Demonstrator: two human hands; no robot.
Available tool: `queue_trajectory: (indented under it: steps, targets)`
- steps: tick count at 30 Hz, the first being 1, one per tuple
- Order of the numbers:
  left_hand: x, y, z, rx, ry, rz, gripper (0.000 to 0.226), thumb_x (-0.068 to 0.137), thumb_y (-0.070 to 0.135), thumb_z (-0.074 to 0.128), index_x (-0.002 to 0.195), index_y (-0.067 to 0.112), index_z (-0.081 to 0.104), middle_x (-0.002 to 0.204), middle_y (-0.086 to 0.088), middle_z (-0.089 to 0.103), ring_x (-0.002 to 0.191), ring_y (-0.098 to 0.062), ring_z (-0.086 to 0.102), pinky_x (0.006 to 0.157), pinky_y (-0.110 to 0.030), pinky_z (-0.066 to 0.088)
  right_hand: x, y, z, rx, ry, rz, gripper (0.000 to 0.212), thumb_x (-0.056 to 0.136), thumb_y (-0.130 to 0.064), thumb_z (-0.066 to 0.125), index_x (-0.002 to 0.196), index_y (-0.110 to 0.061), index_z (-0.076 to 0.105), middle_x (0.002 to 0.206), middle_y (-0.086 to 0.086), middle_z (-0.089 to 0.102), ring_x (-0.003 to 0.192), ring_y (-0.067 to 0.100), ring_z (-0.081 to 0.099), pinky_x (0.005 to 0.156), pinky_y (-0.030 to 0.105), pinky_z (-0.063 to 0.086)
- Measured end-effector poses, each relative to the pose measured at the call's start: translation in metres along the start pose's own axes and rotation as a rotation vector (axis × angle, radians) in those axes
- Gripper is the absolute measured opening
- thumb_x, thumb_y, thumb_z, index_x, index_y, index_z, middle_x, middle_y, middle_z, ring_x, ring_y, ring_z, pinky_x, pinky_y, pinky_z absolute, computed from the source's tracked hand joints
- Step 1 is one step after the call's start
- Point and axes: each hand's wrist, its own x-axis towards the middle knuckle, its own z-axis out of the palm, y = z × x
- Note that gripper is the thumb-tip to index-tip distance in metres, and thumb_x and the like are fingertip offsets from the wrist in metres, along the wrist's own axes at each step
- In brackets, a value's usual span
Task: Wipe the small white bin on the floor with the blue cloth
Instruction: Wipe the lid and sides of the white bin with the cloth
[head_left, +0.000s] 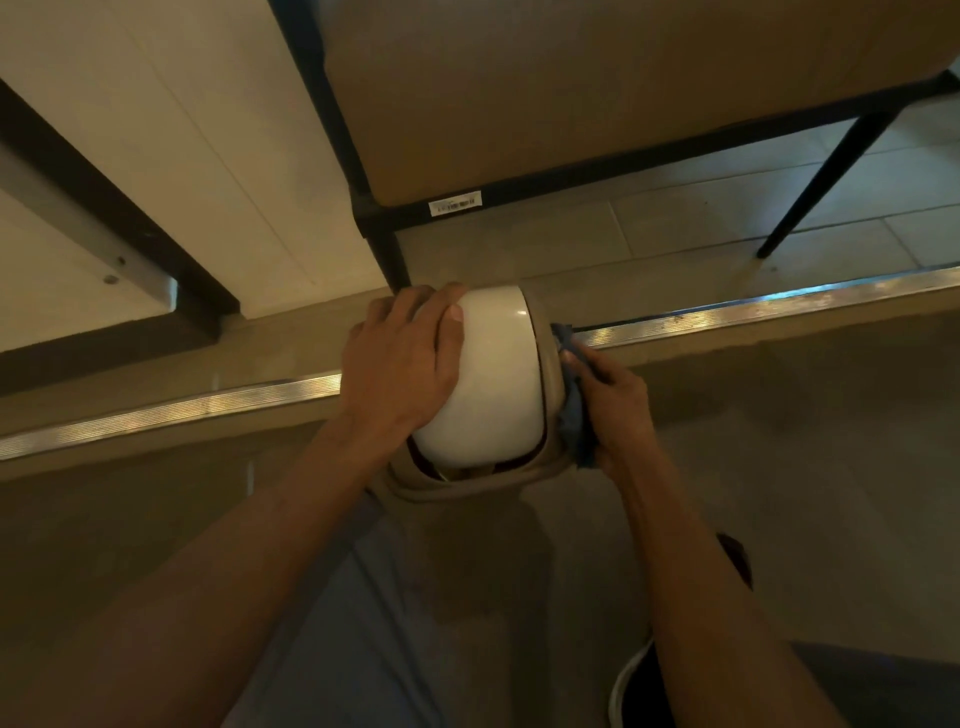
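Glossy domed bin (493, 374), crumpled blue cloth (574, 410)

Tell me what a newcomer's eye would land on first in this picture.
First the small white bin at the centre, on the floor by a metal floor strip. The left hand rests on its domed lid, while the right hand presses the blue cloth against its right side. Behind stands a black-framed table.

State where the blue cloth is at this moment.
In the head view, the blue cloth is right of centre, held by the right hand against the right side of the white bin, beside the metal floor strip.
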Motion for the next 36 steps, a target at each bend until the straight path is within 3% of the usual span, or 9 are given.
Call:
queue_trajectory:
  steps: [7, 15, 18, 21, 24, 26, 29, 32, 36]
  targets:
    - [0.002, 0.000, 0.000, 0.010, 0.000, -0.006, 0.049, 0.105, 0.048, 0.021, 0.144, 0.030, 0.045, 0.138, -0.004, 0.056, 0.122, -0.030, 0.052, 0.096, -0.044, 0.046, 0.062, -0.028, 0.028, -0.119, 0.032, -0.100, 0.032, 0.094, -0.024, 0.064, 0.124, -0.013, 0.068, 0.121, 0.008, 0.069, 0.114, 0.023, 0.062, 0.104, 0.040, 0.048]
    - [0.002, 0.000, 0.003, 0.004, 0.022, -0.038, 0.048, 0.106, 0.047, 0.020, 0.141, 0.030, 0.048, 0.135, -0.005, 0.057, 0.120, -0.030, 0.053, 0.094, -0.044, 0.047, -0.027, 0.035, 0.015, 0.009, 0.193, -0.154, 0.023, 0.101, -0.030, 0.052, 0.116, -0.025, 0.068, 0.096, -0.009, 0.071, 0.097, 0.003, 0.066, 0.088, 0.025, 0.053]
    - [0.002, -0.001, 0.003, 0.009, 0.019, -0.036, 0.050, 0.105, 0.049, 0.019, 0.141, 0.030, 0.047, 0.135, -0.004, 0.057, 0.121, -0.029, 0.053, 0.096, -0.046, 0.048, -0.036, 0.044, 0.018, -0.011, 0.217, -0.178, 0.029, 0.102, -0.033, 0.048, 0.110, -0.016, 0.071, 0.101, 0.004, 0.072, 0.101, 0.012, 0.067, 0.090, 0.033, 0.055]
    - [0.001, -0.003, 0.004, 0.019, 0.026, -0.027, 0.049, 0.105, 0.048, 0.019, 0.142, 0.030, 0.047, 0.135, -0.004, 0.057, 0.123, -0.030, 0.053, 0.095, -0.045, 0.048, 0.003, 0.025, 0.022, 0.020, 0.187, -0.023, 0.033, 0.099, -0.038, 0.053, 0.104, -0.012, 0.071, 0.101, 0.012, 0.070, 0.102, 0.024, 0.066, 0.097, 0.047, 0.052]
    - [0.001, -0.002, 0.004, 0.021, 0.037, -0.037, 0.050, 0.105, 0.048, 0.018, 0.141, 0.030, 0.048, 0.134, -0.005, 0.057, 0.121, -0.030, 0.053, 0.092, -0.044, 0.048, 0.007, 0.027, 0.024, -0.090, 0.217, -0.008, 0.034, 0.099, -0.044, 0.051, 0.108, -0.016, 0.068, 0.096, 0.000, 0.069, 0.092, 0.012, 0.065, 0.099, 0.048, 0.051]
    - [0.002, -0.001, 0.004, 0.028, 0.045, -0.040, 0.051, 0.105, 0.049, 0.018, 0.141, 0.030, 0.048, 0.134, -0.004, 0.057, 0.120, -0.029, 0.054, 0.092, -0.044, 0.049, -0.021, 0.042, 0.034, -0.010, 0.285, -0.052, 0.039, 0.103, -0.043, 0.042, 0.117, -0.015, 0.065, 0.110, 0.004, 0.068, 0.103, 0.017, 0.064, 0.101, 0.043, 0.050]
    - [0.002, -0.001, 0.005, 0.029, 0.052, -0.038, 0.050, 0.105, 0.048, 0.019, 0.141, 0.029, 0.048, 0.135, -0.005, 0.057, 0.120, -0.029, 0.054, 0.093, -0.044, 0.048, -0.066, 0.064, 0.059, 0.032, 0.439, -0.221, 0.045, 0.108, -0.032, 0.031, 0.147, -0.014, 0.044, 0.143, 0.003, 0.051, 0.131, 0.011, 0.048, 0.106, 0.017, 0.039]
    - [0.001, -0.001, 0.004, 0.020, 0.058, -0.040, 0.050, 0.105, 0.047, 0.020, 0.141, 0.029, 0.049, 0.136, -0.005, 0.057, 0.121, -0.030, 0.053, 0.091, -0.043, 0.047, -0.072, 0.074, 0.063, -0.013, 0.471, -0.269, 0.046, 0.109, -0.027, 0.028, 0.152, -0.014, 0.033, 0.153, 0.002, 0.039, 0.138, 0.009, 0.037, 0.105, 0.007, 0.031]
    - [0.002, -0.002, 0.007, 0.026, 0.074, -0.055, 0.050, 0.105, 0.048, 0.019, 0.141, 0.031, 0.048, 0.135, -0.003, 0.057, 0.120, -0.027, 0.052, 0.091, -0.041, 0.045, -0.034, 0.067, 0.042, 0.019, 0.402, -0.141, 0.042, 0.108, -0.027, 0.033, 0.141, -0.009, 0.050, 0.136, 0.014, 0.057, 0.125, 0.023, 0.054, 0.105, 0.037, 0.044]
